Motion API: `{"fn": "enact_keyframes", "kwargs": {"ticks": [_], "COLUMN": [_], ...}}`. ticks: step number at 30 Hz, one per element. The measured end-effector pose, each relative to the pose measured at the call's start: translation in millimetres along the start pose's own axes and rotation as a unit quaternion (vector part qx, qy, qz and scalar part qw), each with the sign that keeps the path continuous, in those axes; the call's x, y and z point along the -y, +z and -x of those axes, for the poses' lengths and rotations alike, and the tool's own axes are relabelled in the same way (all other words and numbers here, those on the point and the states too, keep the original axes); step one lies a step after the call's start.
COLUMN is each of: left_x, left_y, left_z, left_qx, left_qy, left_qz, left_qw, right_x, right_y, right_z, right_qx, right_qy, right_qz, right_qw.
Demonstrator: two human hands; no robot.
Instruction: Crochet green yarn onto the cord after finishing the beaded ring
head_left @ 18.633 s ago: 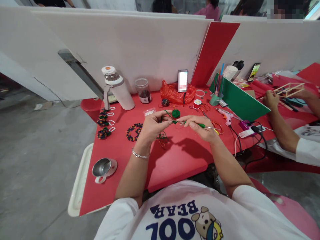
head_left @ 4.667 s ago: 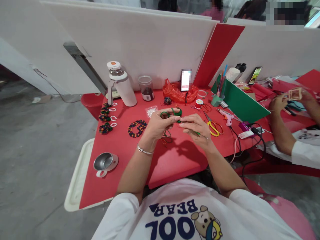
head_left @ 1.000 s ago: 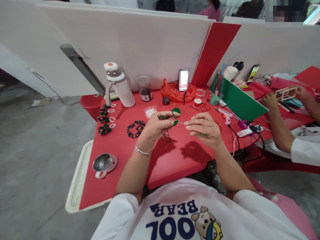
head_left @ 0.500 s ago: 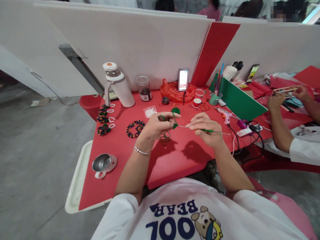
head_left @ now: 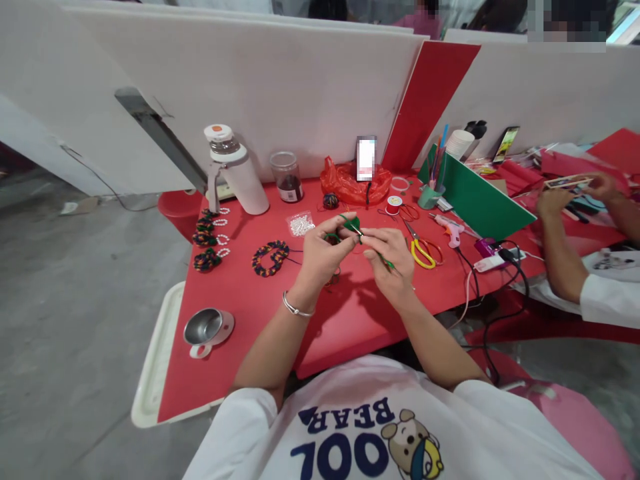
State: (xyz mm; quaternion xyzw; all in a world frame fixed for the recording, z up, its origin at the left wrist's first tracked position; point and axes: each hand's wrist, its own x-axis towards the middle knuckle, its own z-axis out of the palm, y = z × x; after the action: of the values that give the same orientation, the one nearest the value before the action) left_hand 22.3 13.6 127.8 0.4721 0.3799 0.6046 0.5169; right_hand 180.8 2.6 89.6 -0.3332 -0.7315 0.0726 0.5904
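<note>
So the green yarn work [head_left: 361, 239] is up in the air over the counter [head_left: 240, 300], right between the two hands, and I'd call it pretty early days: all I can make out is a tiny clump of green at the fingertips, no real length or shape to it. Left hand [head_left: 321, 253] has it pinched between thumb and fingers, with green yarn looped around the fingers. Right hand [head_left: 393, 267] is closed around a green-handled hook [head_left: 387, 263], slim metal end angled right at the clump. Can't tell if the tip is actually through a loop, and no clue on stitch count, the fingers cover too much. The green ball [head_left: 353, 223] sits just behind the hands, so there's yarn left to use. Looking way more finished: the multicoloured ring [head_left: 270, 259] lying flat on the left, though a loose strand runs off it, plus a row of dark multicoloured bunches [head_left: 206, 260] with white bead loops [head_left: 223, 253] beside them near the edge. The pack of white beads [head_left: 301, 225] lies behind the left hand, and the yellow-handled scissors [head_left: 424, 255] are lying open right of the right hand, nobody touching them.
</note>
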Motion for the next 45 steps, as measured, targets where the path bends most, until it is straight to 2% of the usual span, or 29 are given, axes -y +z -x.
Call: {"fn": "enact_keyframes", "kwargs": {"ticks": [2,4,6,9,11,13,15,21,31,39,45], "left_x": [2,3,3,0,-4,-9,-13,-19,-20,-19,-16], "left_y": [2.4,3.4,2.4,-3.9,-10.6,-17.5,-22.8,-26.6,-27.2,-28.3,-28.9], "left_z": [0,0,-1,-3,-4,-5,-5,-3,-4,-5,-6], "left_qx": [-0.018,-0.001,0.026,0.052,0.076,0.1,0.109,0.099,0.085,0.07,0.065], "left_qy": [0.001,-0.028,-0.062,-0.087,-0.089,-0.083,-0.073,-0.055,-0.054,-0.041,-0.031], "left_qz": [0.012,0.043,0.075,0.091,0.078,0.054,0.032,-0.017,-0.063,-0.073,-0.071], "left_qw": [1.0,0.999,0.995,0.991,0.99,0.99,0.991,0.993,0.993,0.994,0.995], "right_x": [-1,-3,-6,-15,-24,-32,-39,-43,-35,-34,-33], "right_y": [2,5,9,12,8,1,-8,-30,-42,-46,-46], "right_z": [0,0,1,-2,-6,-12,-17,-27,-36,-36,-35], "right_qx": [-0.029,-0.053,-0.059,-0.042,-0.014,0.022,0.058,0.124,0.198,0.218,0.213], "right_qy": [-0.042,-0.061,-0.05,0.018,0.065,0.076,0.072,0.079,0.081,0.084,0.067], "right_qz": [0.047,0.069,0.045,-0.098,-0.215,-0.288,-0.315,-0.29,-0.299,-0.288,-0.259], "right_qw": [0.998,0.994,0.996,0.994,0.974,0.954,0.945,0.946,0.93,0.928,0.94]}}
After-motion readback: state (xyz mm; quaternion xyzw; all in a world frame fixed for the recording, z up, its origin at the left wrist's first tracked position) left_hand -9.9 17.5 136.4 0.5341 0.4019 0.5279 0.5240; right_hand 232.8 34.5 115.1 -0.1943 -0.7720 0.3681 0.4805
